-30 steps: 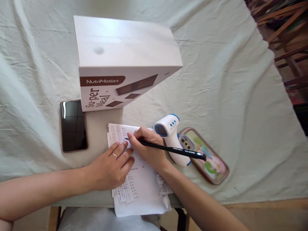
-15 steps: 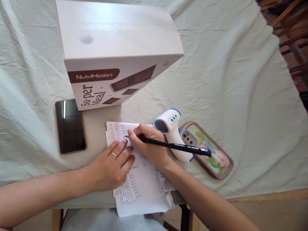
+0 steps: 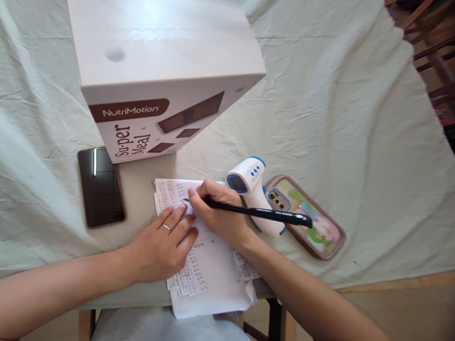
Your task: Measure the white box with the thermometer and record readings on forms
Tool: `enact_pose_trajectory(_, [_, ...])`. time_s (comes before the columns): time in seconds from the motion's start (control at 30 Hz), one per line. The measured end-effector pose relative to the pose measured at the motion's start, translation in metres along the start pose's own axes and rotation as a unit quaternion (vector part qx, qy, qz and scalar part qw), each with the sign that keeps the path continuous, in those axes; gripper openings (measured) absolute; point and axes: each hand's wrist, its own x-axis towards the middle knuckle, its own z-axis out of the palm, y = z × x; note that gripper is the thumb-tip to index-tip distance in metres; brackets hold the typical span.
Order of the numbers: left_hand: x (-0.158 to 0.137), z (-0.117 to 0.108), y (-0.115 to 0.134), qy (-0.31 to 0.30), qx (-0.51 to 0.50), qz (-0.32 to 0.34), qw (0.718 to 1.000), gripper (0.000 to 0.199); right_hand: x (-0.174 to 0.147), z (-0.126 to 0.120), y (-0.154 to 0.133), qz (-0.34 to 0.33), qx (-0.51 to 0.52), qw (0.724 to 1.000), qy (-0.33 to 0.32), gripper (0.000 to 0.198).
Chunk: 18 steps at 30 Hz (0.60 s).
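Stacked sheets of white paper with columns of small handwriting lie at the table's near edge, some hanging over it. My left hand rests on the sheets with its fingers spread, a ring on one of them. In my right hand is a black pen, gripped between thumb and fingers. Its tip points left and meets the upper sheet by the written columns, just above my left fingertips. A white and blue infrared thermometer lies right beside my right hand, partly behind the pen.
A tall white NutriMotion box stands at the far side. Left of the papers lies a dark-screened phone, touching or close to the box. Another phone in a decorated case is face down right of the thermometer. A pale wrinkled cloth covers the table.
The view has shifted slightly, so the box and phone appear a little farther left. Both hands and the pen keep nearly the same place on the paper.
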Motion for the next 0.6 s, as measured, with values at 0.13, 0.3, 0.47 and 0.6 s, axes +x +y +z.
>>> enact_pose_trajectory(0.13, [-0.0003, 0.0002, -0.0005, -0.007, -0.006, 0.003, 1.0, 0.033, 0.0003, -0.0006, 0.0015, 0.004, -0.006, 1.0, -0.004, 0.033])
enact_pose_trajectory(0.3, [-0.0012, 0.0005, -0.0008, -0.013, -0.01, 0.006, 1.0, 0.033, 0.0004, -0.0011, 0.0026, 0.016, 0.0, 1.0, 0.006, 0.033])
enact_pose_trajectory(0.47, [-0.0032, 0.0008, -0.0009, -0.031, -0.012, 0.007, 0.999, 0.035, -0.0002, -0.0005, 0.0024, 0.016, -0.012, 1.0, 0.008, 0.034])
enact_pose_trajectory(0.6, [-0.0025, 0.0013, -0.0008, -0.022, -0.003, 0.007, 1.0, 0.034, -0.0002, -0.0003, 0.0019, 0.014, -0.012, 1.0, 0.006, 0.035])
